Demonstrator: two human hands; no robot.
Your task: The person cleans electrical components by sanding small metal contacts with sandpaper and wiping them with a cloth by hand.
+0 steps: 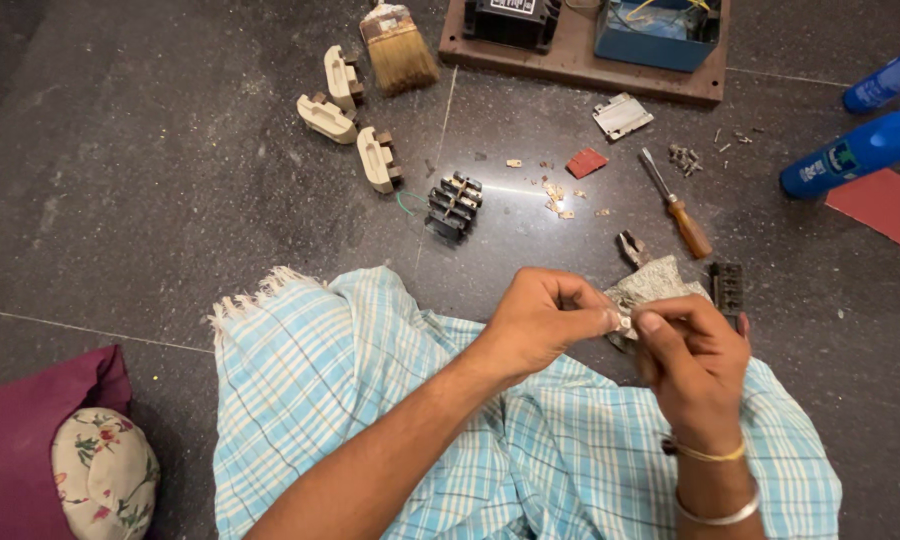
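Over my lap, draped in blue checked cloth (370, 400), my left hand (540, 325) and right hand (695, 365) meet, and the fingers (598, 318) of both are pinched on a small pale metal piece (625, 322) held between the tips. It looks light, stiff and thin, probably slick and easy to drop, so I judge the flat faces between thumb and forefinger to be the safest hold; its edges may be sharp. Just behind it a scrap of grey abrasive paper (655, 282) lies partly hidden by my hands.

Further out on the dark stone floor (170, 230), a black ribbed part (727, 287) lies by my right hand, then pliers (630, 246), a wooden-handled screwdriver (677, 205), and a black terminal block (454, 206) with tiny loose bits (560, 198) scattered near it. Three cream fuse holders (345, 120) and a brush (398, 45) lie beyond to the left, blue bottles (855, 152) to the right, and a wooden board (580, 60) with mounted gear farthest off. The open floor lies to my left, well apart from the clutter.
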